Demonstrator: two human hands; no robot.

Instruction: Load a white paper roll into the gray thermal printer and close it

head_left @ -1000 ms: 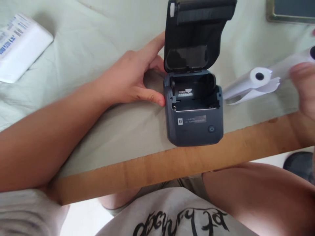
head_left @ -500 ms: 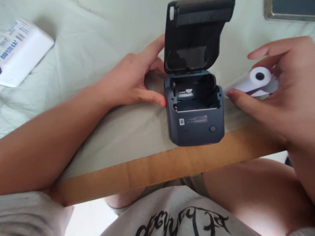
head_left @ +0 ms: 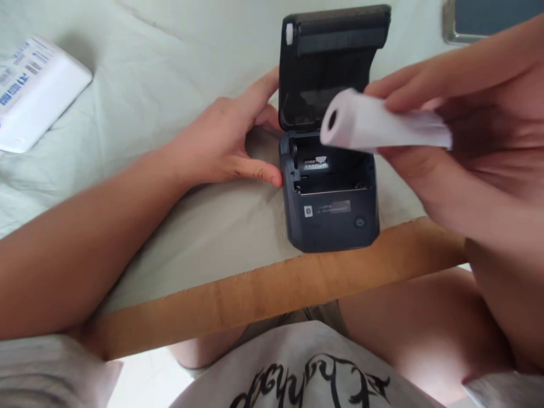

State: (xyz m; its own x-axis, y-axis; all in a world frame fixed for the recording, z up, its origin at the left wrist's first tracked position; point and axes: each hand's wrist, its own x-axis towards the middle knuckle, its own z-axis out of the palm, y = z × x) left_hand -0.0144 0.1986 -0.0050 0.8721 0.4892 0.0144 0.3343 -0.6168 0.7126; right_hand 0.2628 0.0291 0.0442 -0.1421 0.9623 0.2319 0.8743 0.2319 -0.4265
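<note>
A dark portable thermal printer (head_left: 331, 226) stands with its lid (head_left: 335, 62) swung up, so its paper compartment shows. My left hand (head_left: 229, 136) grips the printer's left side, thumb at the front corner and the other fingers partly hidden behind it. Pinched between the thumb and fingers of my right hand (head_left: 459, 124) is a white paper roll (head_left: 365, 122) with a dark hole in its core. The roll is tilted above the compartment's right part and covers some of it; its paper tail runs back toward my palm.
The printer rests on a pale green cloth (head_left: 178, 73) near a wooden edge (head_left: 238, 294). A white box-like object with a printed label (head_left: 51, 96) lies at the far left. A dark flat object with a metallic rim (head_left: 493, 20) is at the top right.
My right hand has lifted the paper roll from beside the printer, moved it left over the compartment and turned its end leftward. My left hand keeps its hold on the printer.
</note>
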